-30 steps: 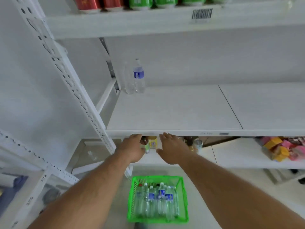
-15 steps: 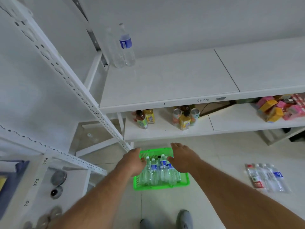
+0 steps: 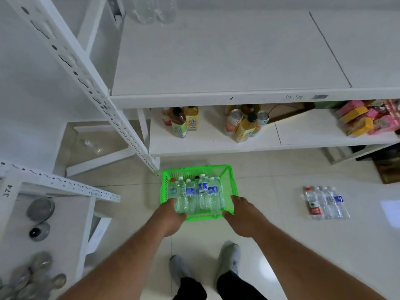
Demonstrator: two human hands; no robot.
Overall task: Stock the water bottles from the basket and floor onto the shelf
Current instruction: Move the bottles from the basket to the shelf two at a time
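Both hands, left and right, reach the green plastic basket of clear water bottles between them, apparently gripping nothing yet.

"374" on left rack post

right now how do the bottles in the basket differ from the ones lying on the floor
The basket bottles stand upright, caps up; the floor bottles lie flat on their sides. The basket bottles sit inside the green basket, between the two hands; the floor bottles rest on bare tile off to the right, away from both hands. There look to be more basket bottles than floor bottles. Both sets are clear plastic water bottles, mostly white-capped with one red cap each.
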